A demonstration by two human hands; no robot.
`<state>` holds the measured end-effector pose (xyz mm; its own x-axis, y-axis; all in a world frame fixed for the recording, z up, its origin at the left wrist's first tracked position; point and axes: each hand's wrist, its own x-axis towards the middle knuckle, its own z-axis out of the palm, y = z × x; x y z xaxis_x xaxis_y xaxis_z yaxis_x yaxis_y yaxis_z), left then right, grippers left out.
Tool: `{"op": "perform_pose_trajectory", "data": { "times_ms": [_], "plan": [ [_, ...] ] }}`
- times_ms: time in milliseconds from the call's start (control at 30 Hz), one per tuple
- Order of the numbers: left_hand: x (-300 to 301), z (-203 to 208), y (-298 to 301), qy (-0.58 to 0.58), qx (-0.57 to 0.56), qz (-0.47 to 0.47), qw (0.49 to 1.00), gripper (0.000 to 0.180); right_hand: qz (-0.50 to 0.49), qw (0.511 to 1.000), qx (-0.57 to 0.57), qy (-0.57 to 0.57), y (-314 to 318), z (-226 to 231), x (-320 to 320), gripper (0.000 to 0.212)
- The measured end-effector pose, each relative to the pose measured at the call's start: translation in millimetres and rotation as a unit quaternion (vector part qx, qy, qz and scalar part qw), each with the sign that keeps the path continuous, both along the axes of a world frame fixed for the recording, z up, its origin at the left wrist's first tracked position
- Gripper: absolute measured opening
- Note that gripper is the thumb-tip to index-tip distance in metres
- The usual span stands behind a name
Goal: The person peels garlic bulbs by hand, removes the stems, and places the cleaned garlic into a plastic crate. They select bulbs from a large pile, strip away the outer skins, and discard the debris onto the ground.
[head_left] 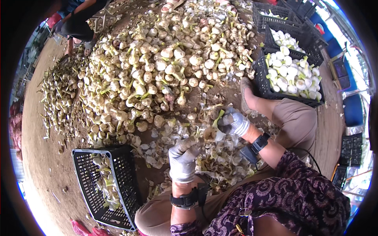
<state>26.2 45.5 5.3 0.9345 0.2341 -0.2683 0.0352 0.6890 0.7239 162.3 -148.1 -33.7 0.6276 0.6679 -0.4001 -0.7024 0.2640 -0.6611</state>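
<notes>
In white, dirt-stained gloves, both my hands meet over the heap of skins in front of me. My right hand [236, 122] is closed around a garlic bulb [219, 135], whose cut green stem sticks up beside the fingers. The bulb's white side faces down and left. Just left of it, my left hand [182, 157] has its fingers bent together, the tips beside a brown, papery patch of skin. Whatever those fingers pinch is too small to make out. Beneath both hands lie loose garlic skins [226, 161], white and brown.
A big pile of unpeeled garlic [157, 59] spreads ahead. Black crate [271, 92] at right holds clean white bulbs, with more crates behind it. A tilted black crate [118, 188] with stems and garlic lies left of my knee. Another person's legs [76, 29] show far left.
</notes>
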Motion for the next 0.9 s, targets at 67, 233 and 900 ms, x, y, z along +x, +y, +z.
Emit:
{"op": "perform_pose_trajectory", "data": {
  "times_ms": [67,233,900],
  "plan": [
    [3,3,11,0.035,0.089,-0.029,0.995,0.011,0.037,0.997,-0.045,-0.042,-5,-2,2,0.029],
    [3,-28,-1,0.117,0.292,0.049,0.948,0.021,0.075,0.982,-0.073,-0.160,20,32,-1,0.021],
    [7,-51,26,0.158,0.666,0.086,0.724,0.027,0.091,0.978,-0.105,-0.156,19,65,-30,0.017]
  ]
}}
